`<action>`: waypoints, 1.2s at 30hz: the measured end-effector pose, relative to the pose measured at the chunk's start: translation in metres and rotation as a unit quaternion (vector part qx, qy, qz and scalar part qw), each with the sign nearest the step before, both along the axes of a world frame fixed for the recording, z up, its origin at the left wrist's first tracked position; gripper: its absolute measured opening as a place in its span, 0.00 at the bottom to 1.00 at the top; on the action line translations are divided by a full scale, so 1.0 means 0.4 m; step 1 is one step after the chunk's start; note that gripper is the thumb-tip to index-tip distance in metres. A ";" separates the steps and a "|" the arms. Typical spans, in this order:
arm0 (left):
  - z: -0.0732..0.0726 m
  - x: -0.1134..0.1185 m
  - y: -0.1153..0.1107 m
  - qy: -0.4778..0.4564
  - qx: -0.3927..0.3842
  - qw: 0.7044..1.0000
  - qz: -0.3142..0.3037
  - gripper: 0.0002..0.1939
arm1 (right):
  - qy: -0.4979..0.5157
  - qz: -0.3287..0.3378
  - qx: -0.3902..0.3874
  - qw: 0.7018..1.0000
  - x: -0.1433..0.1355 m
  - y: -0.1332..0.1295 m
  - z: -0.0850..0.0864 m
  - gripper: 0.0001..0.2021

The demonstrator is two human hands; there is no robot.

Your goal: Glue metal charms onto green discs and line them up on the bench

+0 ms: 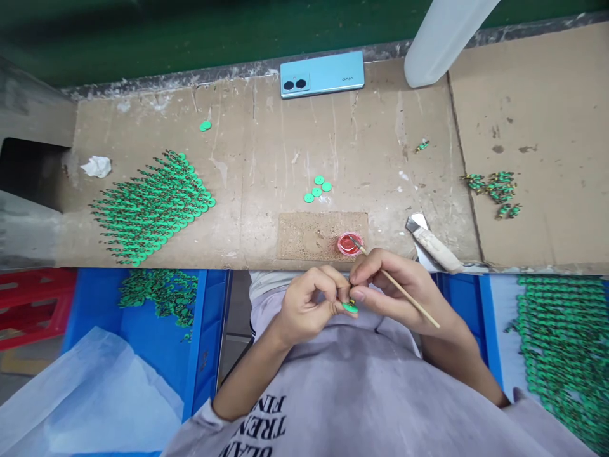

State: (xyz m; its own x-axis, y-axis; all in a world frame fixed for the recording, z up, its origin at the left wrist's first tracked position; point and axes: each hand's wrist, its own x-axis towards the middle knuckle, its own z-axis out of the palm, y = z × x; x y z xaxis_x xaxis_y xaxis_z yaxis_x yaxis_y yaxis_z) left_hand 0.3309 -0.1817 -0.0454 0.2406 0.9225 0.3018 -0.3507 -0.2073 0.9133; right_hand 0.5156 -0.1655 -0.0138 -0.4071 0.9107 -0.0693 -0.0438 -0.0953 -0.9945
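Note:
My left hand (311, 301) is closed in a pinch on a small figurine with a round green base (350, 307). The fingers of my right hand (404, 289) meet it there, touching the figurine's upper part, which they mostly hide. A thin wooden paintbrush (404, 293) also rests in my right hand, slanting across the fingers with its tip over a small dish of red liquid (350, 244). That dish stands on a brown board (304, 236) at the table's front edge. Several loose green discs (317, 190) lie just beyond the board.
Rows of green figurines (157, 209) stand at left; more sit in the blue bins (202, 343) below. A utility knife (435, 244), figure pieces (497, 187), a phone (323, 75), a white post (432, 51) and crumpled tissue (98, 166) are on the cardboard-covered table (247, 158).

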 end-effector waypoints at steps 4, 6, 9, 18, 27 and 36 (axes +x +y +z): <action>0.006 -0.003 0.007 0.022 0.003 1.000 0.000 0.17 | 0.007 -0.016 -0.029 0.999 0.003 0.003 0.001 0.09; 0.008 -0.005 0.009 0.024 0.011 1.000 0.003 0.18 | 0.014 -0.017 -0.044 0.999 0.003 0.004 0.002 0.09; 0.010 -0.006 0.011 0.020 0.031 0.999 0.005 0.17 | 0.019 -0.017 -0.056 0.998 0.002 0.007 0.003 0.09; 0.002 -0.007 0.003 0.022 0.020 1.000 -0.002 0.14 | 0.020 -0.014 -0.069 0.997 -0.004 0.008 0.010 0.11; -0.001 0.004 0.003 0.011 0.027 0.999 0.016 0.16 | 0.035 -0.017 -0.052 0.998 -0.005 0.006 0.003 0.10; -0.008 0.008 0.000 0.007 0.053 0.998 0.037 0.20 | 0.030 -0.016 -0.051 0.998 -0.006 -0.004 -0.008 0.11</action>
State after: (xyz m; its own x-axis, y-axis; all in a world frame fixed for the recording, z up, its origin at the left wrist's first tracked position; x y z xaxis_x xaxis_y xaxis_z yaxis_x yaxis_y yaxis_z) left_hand 0.3340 -0.1817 -0.0485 0.1778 0.9007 0.3964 -0.3192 -0.3283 0.8890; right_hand 0.5133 -0.1669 -0.0172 -0.3833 0.9133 -0.1377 -0.1085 -0.1926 -0.9753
